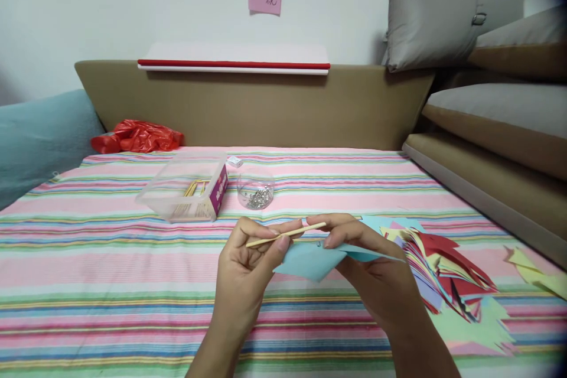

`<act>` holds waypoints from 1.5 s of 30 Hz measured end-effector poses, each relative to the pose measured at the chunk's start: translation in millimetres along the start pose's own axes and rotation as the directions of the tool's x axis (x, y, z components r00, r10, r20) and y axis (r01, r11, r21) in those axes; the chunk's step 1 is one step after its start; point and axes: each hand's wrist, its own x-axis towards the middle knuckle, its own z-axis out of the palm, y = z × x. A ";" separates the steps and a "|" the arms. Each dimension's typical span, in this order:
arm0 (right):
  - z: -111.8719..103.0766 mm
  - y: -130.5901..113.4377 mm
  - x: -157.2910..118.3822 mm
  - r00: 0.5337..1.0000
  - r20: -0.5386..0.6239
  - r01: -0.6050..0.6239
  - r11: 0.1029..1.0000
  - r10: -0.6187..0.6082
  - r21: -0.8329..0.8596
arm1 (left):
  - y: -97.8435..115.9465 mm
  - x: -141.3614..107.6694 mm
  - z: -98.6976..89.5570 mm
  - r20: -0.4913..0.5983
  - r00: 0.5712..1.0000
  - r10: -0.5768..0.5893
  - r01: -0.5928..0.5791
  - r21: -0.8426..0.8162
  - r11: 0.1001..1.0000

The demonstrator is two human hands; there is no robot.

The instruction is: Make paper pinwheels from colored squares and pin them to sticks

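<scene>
Between the thumb and fingers of my left hand is a thin pale wooden stick, tilted slightly up to the right. Its right end reaches the fingers of my right hand. That hand pinches a folded light-blue paper pinwheel, just below the stick. My left thumb touches the paper's upper left edge. A small metal bit shows at the top of the paper, by my right fingertip. How the stick and the paper meet is partly hidden by my fingers.
A clear plastic box with several sticks stands beyond my left hand. Beside it are a round clear tub of small metal pieces and a small white box. Cut coloured papers lie to the right on the striped cloth.
</scene>
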 end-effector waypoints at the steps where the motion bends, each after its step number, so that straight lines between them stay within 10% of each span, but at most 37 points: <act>1: 0.2 0.6 0.1 1.000 -0.002 0.000 1.000 0.000 0.002 | -0.3 0.2 -0.4 0.003 1.000 0.001 -0.001 0.008 1.000; 17: -36.2 16.8 -6.5 0.999 -0.023 0.021 1.000 -0.022 -0.014 | 7.0 10.7 -3.7 -0.041 0.999 0.010 -0.017 -0.172 0.985; 32: -22.6 15.8 -4.2 0.992 0.126 -0.028 0.994 0.015 0.104 | 3.5 -4.7 1.0 0.295 0.955 -0.036 -0.051 0.284 0.958; 45: 6.1 -21.6 -5.1 0.993 -0.079 0.077 0.978 -0.093 -0.192 | 2.9 -6.6 -4.7 0.418 0.872 0.254 -0.437 0.432 0.789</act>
